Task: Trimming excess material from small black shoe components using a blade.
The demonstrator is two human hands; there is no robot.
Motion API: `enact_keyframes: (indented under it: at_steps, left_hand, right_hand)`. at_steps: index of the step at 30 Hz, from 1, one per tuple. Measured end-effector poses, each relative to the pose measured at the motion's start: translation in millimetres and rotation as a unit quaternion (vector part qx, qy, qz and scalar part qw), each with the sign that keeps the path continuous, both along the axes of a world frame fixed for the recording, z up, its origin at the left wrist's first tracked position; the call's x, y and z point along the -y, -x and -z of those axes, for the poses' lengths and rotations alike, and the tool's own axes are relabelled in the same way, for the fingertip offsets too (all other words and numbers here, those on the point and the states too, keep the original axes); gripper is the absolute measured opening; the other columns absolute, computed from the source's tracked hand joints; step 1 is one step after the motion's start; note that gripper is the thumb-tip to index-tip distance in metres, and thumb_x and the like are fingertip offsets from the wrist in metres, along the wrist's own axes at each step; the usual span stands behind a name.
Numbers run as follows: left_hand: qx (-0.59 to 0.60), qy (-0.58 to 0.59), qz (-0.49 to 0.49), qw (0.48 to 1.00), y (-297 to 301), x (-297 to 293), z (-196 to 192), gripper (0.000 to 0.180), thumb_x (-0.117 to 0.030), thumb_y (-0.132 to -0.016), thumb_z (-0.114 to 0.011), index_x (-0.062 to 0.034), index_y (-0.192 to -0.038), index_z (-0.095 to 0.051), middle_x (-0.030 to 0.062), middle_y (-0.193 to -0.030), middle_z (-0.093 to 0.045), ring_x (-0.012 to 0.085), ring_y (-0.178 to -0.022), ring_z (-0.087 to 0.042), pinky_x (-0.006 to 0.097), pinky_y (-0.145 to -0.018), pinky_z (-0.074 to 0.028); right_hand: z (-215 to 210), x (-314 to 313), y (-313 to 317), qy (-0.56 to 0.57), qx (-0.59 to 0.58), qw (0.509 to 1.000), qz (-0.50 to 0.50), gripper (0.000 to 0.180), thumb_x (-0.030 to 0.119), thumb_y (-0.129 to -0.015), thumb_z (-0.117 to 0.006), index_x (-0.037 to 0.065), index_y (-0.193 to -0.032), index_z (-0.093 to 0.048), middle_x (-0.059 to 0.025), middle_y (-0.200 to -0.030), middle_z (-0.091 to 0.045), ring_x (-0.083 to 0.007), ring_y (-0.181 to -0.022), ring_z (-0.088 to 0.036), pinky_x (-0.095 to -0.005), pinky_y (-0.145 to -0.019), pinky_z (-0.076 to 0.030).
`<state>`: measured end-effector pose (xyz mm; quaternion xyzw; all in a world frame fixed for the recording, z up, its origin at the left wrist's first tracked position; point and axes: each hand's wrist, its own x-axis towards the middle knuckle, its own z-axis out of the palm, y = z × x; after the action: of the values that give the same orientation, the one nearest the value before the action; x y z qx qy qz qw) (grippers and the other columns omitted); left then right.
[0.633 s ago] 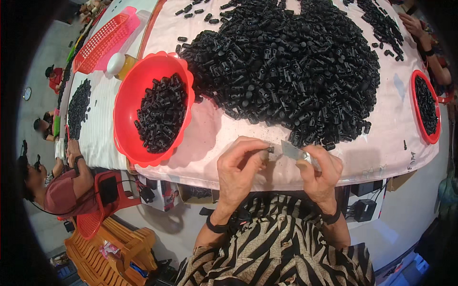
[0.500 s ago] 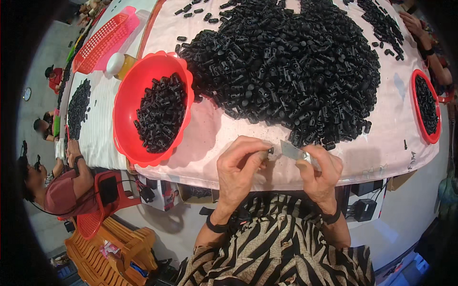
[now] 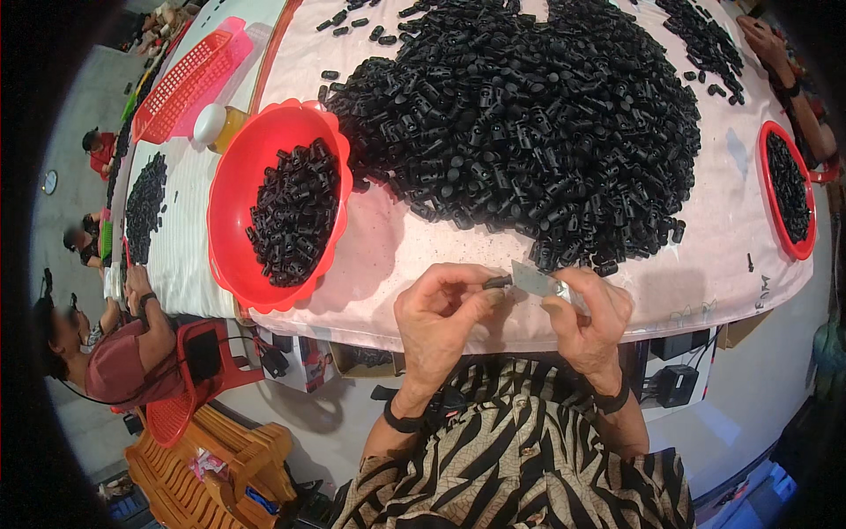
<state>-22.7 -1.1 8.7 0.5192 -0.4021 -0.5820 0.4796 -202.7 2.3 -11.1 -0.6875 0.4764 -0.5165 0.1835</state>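
Between thumb and fingers, my left hand (image 3: 430, 324) pinches a small black plastic piece (image 3: 498, 282), which looks like a cord lock. My right hand (image 3: 592, 328) is closed on a flat grey metal blade (image 3: 531, 279) with a shiny wrapped end. The blade points toward the piece, with a small gap between them. Just beyond both hands rises a large heap of similar black cord locks (image 3: 520, 132). To the left of my left hand stands a red scalloped bowl (image 3: 233, 207), partly filled with the same pieces (image 3: 295, 212).
A pink cloth (image 3: 388, 282) covers the table. Behind the bowl are a jar with a white lid (image 3: 210, 125) and a red perforated basket (image 3: 181, 84). Another red bowl (image 3: 767, 159) stands at the right near a co-worker's arm (image 3: 797, 106). A person (image 3: 132, 353) sits at the left.
My left hand has shifted slightly left and nearer to me, and the black piece now shows more of its length. The blade has moved slightly left, still in my right hand.
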Motion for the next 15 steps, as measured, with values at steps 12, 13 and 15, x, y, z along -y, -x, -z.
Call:
enact_keyframes:
  at_steps: [12,13,15]
  left_hand:
    - [0.124,0.112,0.009,0.986,4.6,1.8,4.2,0.014,0.007,-0.080,-0.062,0.0033,-0.093,-0.066,0.0084,-0.090,-0.064,0.0124,-0.076,-0.062,0.023,-0.066,-0.050]
    - [0.139,0.110,0.008,0.984,5.9,1.8,2.8,0.014,0.007,-0.081,-0.062,0.0028,-0.092,-0.067,0.0082,-0.089,-0.063,0.0129,-0.077,-0.062,0.023,-0.066,-0.050]
    - [0.162,0.126,0.011,0.979,6.9,2.0,1.0,0.014,0.007,-0.082,-0.061,0.0034,-0.094,-0.067,0.0078,-0.089,-0.063,0.0132,-0.076,-0.062,0.023,-0.067,-0.049]
  right_hand:
    - [0.4,0.5,-1.7,0.003,-0.008,1.000,0.001,0.027,0.015,-0.078,-0.074,-0.003,-0.091,-0.059,-0.0110,-0.064,-0.057,-0.0184,-0.049,-0.055,-0.0280,-0.042,-0.040]
    - [0.7,0.5,-1.9,0.003,-0.009,1.000,0.000,0.027,0.015,-0.078,-0.074,-0.003,-0.091,-0.059,-0.0110,-0.064,-0.057,-0.0184,-0.049,-0.055,-0.0280,-0.042,-0.040]
    - [0.8,0.7,-2.5,0.000,-0.002,1.000,0.001,0.027,0.015,-0.078,-0.074,-0.004,-0.091,-0.059,-0.0118,-0.065,-0.058,-0.0195,-0.050,-0.056,-0.0284,-0.043,-0.041]
